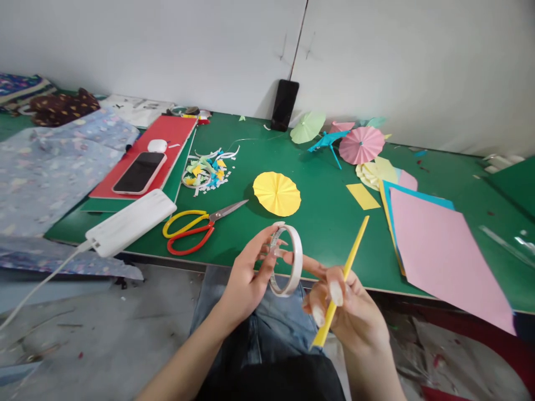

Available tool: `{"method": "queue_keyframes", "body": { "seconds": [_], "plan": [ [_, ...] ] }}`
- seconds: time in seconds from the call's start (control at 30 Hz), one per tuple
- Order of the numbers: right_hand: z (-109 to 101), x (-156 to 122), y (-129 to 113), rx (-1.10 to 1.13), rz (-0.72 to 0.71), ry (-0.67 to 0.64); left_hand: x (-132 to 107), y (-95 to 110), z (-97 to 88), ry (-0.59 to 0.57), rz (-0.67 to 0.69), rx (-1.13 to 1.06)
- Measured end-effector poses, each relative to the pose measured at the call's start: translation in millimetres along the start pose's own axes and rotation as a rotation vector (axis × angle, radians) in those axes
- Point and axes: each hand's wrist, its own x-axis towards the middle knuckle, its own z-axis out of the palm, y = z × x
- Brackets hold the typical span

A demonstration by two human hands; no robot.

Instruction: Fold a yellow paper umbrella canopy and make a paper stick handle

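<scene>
My left hand (254, 266) grips a roll of white tape (296, 262) upright by its near-left side, just over the table's front edge. In my right hand (349, 303) a thin rolled stick of yellow paper (355, 245) is pinched between thumb and fingers, slanting up to the right. The right index finger reaches across to the tape roll; whether it touches the tape's end is hard to see. Beyond the hands a pleated yellow paper disc (276, 193) lies on the green table. Scissors (204, 225) with one yellow and one red handle lie to its left.
Paper scraps (209, 172) are heaped behind the scissors. Finished paper umbrellas (361, 146) stand at the back right. Coloured sheets (443, 250) overhang the front edge at right. A white power bank (131, 223) and a phone (140, 172) lie left; another phone (285, 104) leans on the wall.
</scene>
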Motion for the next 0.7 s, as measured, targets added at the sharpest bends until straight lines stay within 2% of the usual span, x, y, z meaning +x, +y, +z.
{"method": "queue_keyframes", "body": {
  "seconds": [0.1,0.17,0.27,0.33,0.5,0.6,0.7],
  "plan": [
    [2.1,-8.7,1.0,-0.012,-0.008,-0.03,-7.0,4.5,4.3,-0.07,-0.053,-0.165],
    [4.7,-16.6,0.3,-0.065,-0.003,-0.019,-10.6,7.2,6.2,-0.044,-0.056,-0.195],
    [8.1,-30.0,-2.1,-0.166,-0.014,-0.027,-14.3,10.5,7.5,0.085,0.044,-0.091],
    [10.9,-39.0,-3.2,-0.221,-0.022,-0.073,-17.8,13.0,8.3,0.105,0.15,-0.055],
    [28.3,-63.4,0.1,-0.466,-0.112,-0.103,-39.3,24.9,12.8,0.024,0.343,-0.093],
    [40.0,-83.8,1.5,-0.646,-0.198,-0.136,-58.8,36.0,13.6,0.003,0.379,-0.188],
    [43.5,-105.1,-0.8,-0.785,-0.271,-0.201,-75.9,46.3,10.2,-0.047,0.326,-0.21]
  ]
}}
